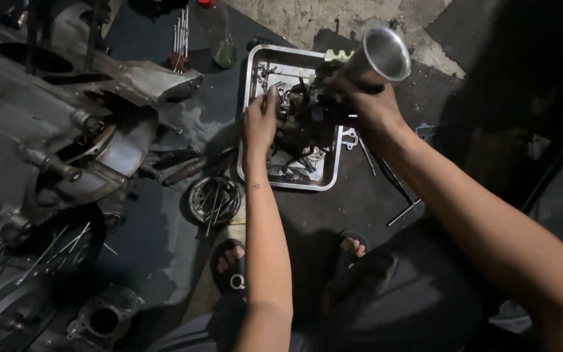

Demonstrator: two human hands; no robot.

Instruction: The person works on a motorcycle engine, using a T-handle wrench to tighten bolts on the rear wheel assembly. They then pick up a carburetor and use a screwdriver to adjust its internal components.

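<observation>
Your right grip (366, 98) clenched around the carburetor (317, 107) by its metal funnel (382, 55), your left grip (260, 120) pinching its near side, both above the steel tray (255, 72) on the floor.

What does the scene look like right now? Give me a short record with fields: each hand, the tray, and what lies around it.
left hand: fingers on the dark carburetor, above the tray
right hand: gripping the carburetor by its metal funnel
tray: steel, rectangular, on the floor, small parts inside
left of tray: engine casing, round dish of thin rods
behind tray: plastic bottle
near feet: cylinder block
</observation>
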